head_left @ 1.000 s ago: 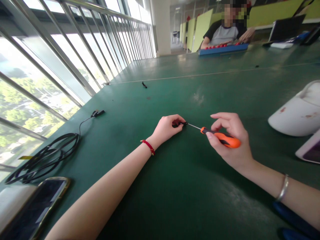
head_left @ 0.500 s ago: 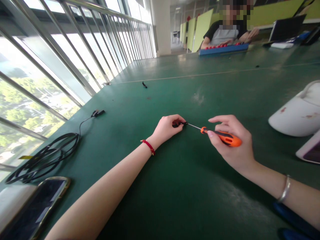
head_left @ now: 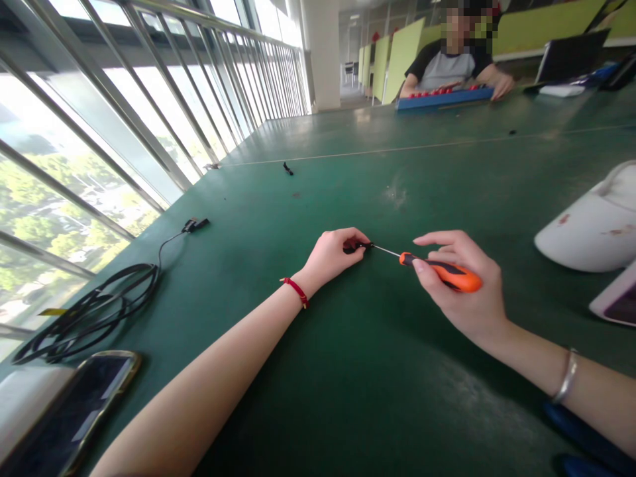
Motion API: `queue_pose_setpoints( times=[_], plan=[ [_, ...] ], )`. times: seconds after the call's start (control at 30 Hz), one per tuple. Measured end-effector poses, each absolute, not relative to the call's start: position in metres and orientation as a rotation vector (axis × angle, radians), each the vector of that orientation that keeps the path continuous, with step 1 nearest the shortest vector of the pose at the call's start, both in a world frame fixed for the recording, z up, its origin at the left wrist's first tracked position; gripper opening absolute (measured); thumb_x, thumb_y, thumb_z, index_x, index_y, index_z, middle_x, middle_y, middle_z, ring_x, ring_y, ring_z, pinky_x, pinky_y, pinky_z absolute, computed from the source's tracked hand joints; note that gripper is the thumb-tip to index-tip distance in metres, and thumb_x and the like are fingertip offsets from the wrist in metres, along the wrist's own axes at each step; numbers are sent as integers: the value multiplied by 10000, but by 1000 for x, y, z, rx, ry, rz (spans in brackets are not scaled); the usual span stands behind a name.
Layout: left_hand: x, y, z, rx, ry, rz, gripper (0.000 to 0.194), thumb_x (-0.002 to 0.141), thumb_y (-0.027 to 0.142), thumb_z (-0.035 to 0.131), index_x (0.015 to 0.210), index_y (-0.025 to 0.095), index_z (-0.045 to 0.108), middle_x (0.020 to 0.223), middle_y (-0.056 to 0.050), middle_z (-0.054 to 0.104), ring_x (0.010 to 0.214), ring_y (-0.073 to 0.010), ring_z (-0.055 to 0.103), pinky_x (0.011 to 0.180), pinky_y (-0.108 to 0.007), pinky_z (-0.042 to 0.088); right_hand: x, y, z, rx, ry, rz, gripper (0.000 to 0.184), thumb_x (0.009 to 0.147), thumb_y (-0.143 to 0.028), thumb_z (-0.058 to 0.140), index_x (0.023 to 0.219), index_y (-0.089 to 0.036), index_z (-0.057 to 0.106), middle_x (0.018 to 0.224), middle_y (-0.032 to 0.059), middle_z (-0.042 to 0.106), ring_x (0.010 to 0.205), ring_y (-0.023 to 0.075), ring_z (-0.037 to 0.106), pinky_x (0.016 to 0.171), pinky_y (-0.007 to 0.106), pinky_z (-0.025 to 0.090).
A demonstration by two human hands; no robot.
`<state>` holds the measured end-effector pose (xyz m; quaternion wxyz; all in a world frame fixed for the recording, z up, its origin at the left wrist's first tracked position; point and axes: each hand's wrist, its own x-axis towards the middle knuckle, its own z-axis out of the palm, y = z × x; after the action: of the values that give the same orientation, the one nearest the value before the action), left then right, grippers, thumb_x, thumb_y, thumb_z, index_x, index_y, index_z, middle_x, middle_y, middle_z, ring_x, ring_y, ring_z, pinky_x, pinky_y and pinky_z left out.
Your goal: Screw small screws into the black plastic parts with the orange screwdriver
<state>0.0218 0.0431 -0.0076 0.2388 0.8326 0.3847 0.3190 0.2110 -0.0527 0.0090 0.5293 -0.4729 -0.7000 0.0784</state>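
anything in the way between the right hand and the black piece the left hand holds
Nothing visible except the screwdriver in the right hand: its thin shaft crosses the gap to the black piece in the left hand.

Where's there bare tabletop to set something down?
Bare green tabletop shows between the coiled black cable and your left hand, and beyond both hands, right of the small black piece. It's crowded at near left, where a gold-edged dark phone lies by the cable, and around the orange-and-black screwdriver in your right hand.
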Motion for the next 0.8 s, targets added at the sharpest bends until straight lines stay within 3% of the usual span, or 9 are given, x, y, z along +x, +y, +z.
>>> queue_pose_setpoints(
  times=[0.07, 0.23, 0.3, 0.37, 0.43, 0.53, 0.7, 0.8],
  plan=[
    [22, 43, -8, 2281, 1043, 880, 197, 745, 136, 560, 897, 161, 683, 820, -7, 695, 720, -99, 611, 733, -219, 507, 210, -54, 9, -1109, -1692, 150, 203, 761, -204, 619, 948, -237, 547, 679, -7, 573, 579, 130, 569, 520, 272, 470],
    [21, 44, -8, 2285, 1039, 885, 189, 745, 140, 564, 891, 158, 684, 811, -3, 695, 710, -95, 609, 725, -214, 506, 210, -47, 6, -953, -1541, 99, 489, 701, -129, 635, 1144, -236, 456, 918, 44, 538, 753, 157, 584, 669, 321, 522],
    [21, 44, -8, 2289, 1044, 880, 193, 745, 138, 565, 894, 161, 685, 812, -2, 695, 709, -96, 609, 725, -216, 506, 211, -46, 5, -957, -1536, 158, 562, 691, -142, 650, 1191, -243, 414, 867, 29, 536, 733, 161, 574, 646, 324, 516],
    [21, 44, -8, 2290, 1049, 878, 196, 747, 140, 564, 899, 164, 686, 815, -2, 696, 713, -98, 610, 728, -221, 507, 212, -46, 6, -1028, -1589, 187, 471, 713, -181, 650, 1136, -250, 454, 707, -15, 532, 624, 150, 553, 589, 314, 489],
    [21, 44, -8, 2288, 1049, 876, 198, 748, 143, 564, 903, 166, 685, 820, -3, 697, 717, -99, 612, 729, -222, 508, 212, -49, 8, -1111, -1666, 157, 264, 751, -225, 628, 994, -249, 529, 580, -42, 521, 540, 137, 535, 578, 315, 464],
    [22, 44, -8, 2284, 1045, 876, 197, 746, 141, 565, 900, 164, 685, 822, -3, 697, 719, -98, 611, 728, -218, 507, 211, -53, 9, -1140, -1724, 96, 141, 765, -230, 613, 896, -235, 562, 567, -39, 546, 527, 127, 542, 596, 314, 460],
    [22, 44, -8, 2285, 1042, 884, 190, 751, 146, 563, 898, 160, 684, 820, -5, 698, 715, -97, 611, 729, -219, 508, 212, -48, 5, -981, -1611, 81, 424, 710, -161, 642, 1104, -234, 505, 869, 34, 562, 740, 158, 587, 686, 324, 502],
    [21, 44, -9, 2286, 1042, 884, 189, 750, 142, 564, 895, 162, 685, 824, -6, 698, 717, -98, 612, 728, -220, 509, 214, -46, 4, -991, -1607, 156, 522, 691, -200, 671, 1164, -238, 455, 806, 14, 545, 677, 154, 560, 632, 325, 489]
  ],
)
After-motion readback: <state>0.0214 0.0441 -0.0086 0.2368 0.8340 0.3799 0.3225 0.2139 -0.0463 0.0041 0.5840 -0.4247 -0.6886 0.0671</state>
